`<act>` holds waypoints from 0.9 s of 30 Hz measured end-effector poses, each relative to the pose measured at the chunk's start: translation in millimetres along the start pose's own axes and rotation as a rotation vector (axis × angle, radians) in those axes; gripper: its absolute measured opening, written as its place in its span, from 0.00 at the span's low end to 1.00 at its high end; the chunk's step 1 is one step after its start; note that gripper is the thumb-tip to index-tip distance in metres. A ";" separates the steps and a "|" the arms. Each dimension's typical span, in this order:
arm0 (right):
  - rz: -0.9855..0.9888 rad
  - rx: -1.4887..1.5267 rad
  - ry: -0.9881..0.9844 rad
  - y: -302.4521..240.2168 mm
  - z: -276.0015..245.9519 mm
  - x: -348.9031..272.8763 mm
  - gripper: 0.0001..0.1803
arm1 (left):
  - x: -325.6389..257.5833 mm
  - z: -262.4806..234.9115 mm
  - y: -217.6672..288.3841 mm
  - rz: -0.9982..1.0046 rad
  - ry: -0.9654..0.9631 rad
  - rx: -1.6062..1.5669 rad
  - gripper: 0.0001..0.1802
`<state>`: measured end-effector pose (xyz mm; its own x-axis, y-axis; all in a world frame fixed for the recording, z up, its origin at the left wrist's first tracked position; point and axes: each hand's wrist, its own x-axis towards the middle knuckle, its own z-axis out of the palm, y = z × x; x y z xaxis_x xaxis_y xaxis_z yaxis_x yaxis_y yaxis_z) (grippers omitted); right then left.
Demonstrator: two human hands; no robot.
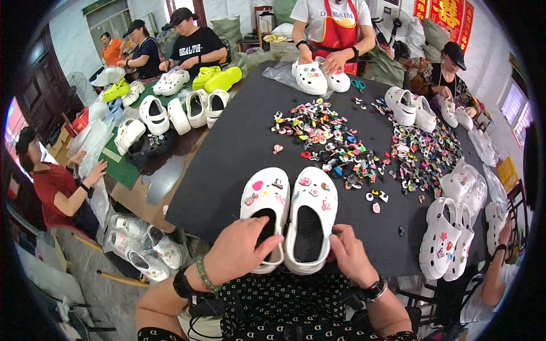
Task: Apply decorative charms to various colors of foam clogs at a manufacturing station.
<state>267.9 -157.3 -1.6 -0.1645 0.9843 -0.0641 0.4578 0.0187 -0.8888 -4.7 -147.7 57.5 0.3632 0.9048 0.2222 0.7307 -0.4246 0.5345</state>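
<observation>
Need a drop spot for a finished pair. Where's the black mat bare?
Bare: the black mat left of the charm pile, above the white clog pair both hands grip. Also a strip right of that pair. Crowded: centre-right among charms.

Pair of white clogs with small coloured charms on their tops, side by side and touching, toes pointing far, heels near, soles down, near edge of black table mat

2 clogs before charm pile
</observation>
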 end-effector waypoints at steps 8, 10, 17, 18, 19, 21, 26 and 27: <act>-0.141 0.203 -0.207 3.3 55.0 -18.0 0.24 | 25.0 5.1 -40.6 -0.018 -0.070 0.151 0.28; -0.154 0.358 -0.351 3.7 74.0 -21.0 0.30 | 30.0 -2.7 -46.2 -0.060 -0.052 0.124 0.20; -0.304 0.402 -0.577 -13.2 123.5 -6.3 0.44 | 44.6 -8.9 -66.2 -0.060 0.001 0.096 0.25; -0.321 0.397 -0.595 -13.6 125.4 -5.6 0.44 | 39.7 -6.2 -64.9 -0.062 0.000 0.099 0.25; -0.319 0.401 -0.595 -13.7 123.9 -5.0 0.44 | 34.6 -1.1 -61.8 0.008 0.133 0.206 0.25; -0.367 0.330 -0.582 -14.4 113.3 -4.2 0.42 | 26.7 1.2 -50.8 0.080 0.261 0.309 0.26; -0.378 0.087 -0.609 -10.3 76.1 4.1 0.26 | 13.2 -5.3 -20.6 -0.218 0.214 -0.116 0.11; -0.512 -0.027 -0.578 -8.8 68.8 6.5 0.20 | 13.3 -4.3 -18.9 -0.390 0.068 -0.370 0.09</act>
<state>202.7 -163.2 -25.5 -0.7881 0.6039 0.1189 0.2213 0.4583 -0.8608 -16.1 -127.5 53.9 0.0581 0.9983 -0.0041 0.5471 -0.0284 0.8366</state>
